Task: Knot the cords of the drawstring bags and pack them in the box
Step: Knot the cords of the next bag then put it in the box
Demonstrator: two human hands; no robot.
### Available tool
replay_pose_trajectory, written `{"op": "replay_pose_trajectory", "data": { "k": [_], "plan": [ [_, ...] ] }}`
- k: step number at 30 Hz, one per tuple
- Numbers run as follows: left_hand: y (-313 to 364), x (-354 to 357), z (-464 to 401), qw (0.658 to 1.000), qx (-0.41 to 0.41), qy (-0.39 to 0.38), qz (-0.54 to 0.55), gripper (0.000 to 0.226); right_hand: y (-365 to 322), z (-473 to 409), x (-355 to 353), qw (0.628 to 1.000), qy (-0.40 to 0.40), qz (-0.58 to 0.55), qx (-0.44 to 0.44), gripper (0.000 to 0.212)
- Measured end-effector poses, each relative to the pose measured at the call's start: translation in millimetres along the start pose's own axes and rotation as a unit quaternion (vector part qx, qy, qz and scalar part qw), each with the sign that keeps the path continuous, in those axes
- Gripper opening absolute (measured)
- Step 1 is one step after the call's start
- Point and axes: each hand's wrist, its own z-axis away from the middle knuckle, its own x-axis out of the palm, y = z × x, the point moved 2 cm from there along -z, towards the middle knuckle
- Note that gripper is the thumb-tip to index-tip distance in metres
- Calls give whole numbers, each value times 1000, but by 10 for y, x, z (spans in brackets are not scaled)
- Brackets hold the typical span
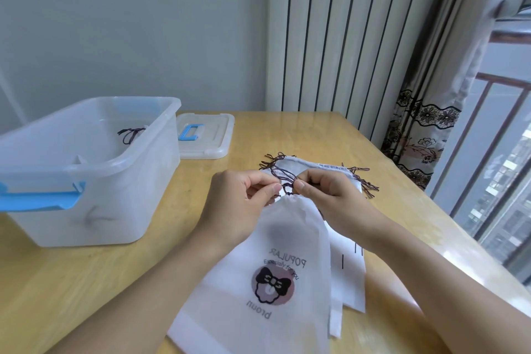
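A white bag (275,267) lies near centre on the table (86,282), its gathered mouth's cords (287,181) pinched by the left hand (238,204) and right hand (324,195). More bags (324,169) lie beneath; the box (86,169) sits left.

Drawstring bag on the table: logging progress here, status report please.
Left hand and right hand both pinching the cord of top bag. Knot unfinished. Box open, nothing blocking.

Single head cam, looking fwd and down, close over wooden table (71,282), wall beyond.
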Motion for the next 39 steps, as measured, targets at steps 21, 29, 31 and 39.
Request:
{"op": "replay_pose_trajectory", "data": {
  "k": [21, 29, 31, 39],
  "plan": [
    [7, 100, 55, 989, 137, -18, -46, 17, -12, 33, 79, 995, -25, -89, 28, 25],
    [-53, 101, 33, 997, 62, -50, 1, 13, 19, 23, 60, 994, -38, -103, 28, 23],
    [-79, 106, 27, 998, 37, -54, 10, 10, 33, 16, 44, 995, -42, -90, 19, 23],
    [-127, 164, 35, 943, -157, -182, 229, 23, -26, 6, -80, 988, -7, 127, -86, 18]
  ]
}}
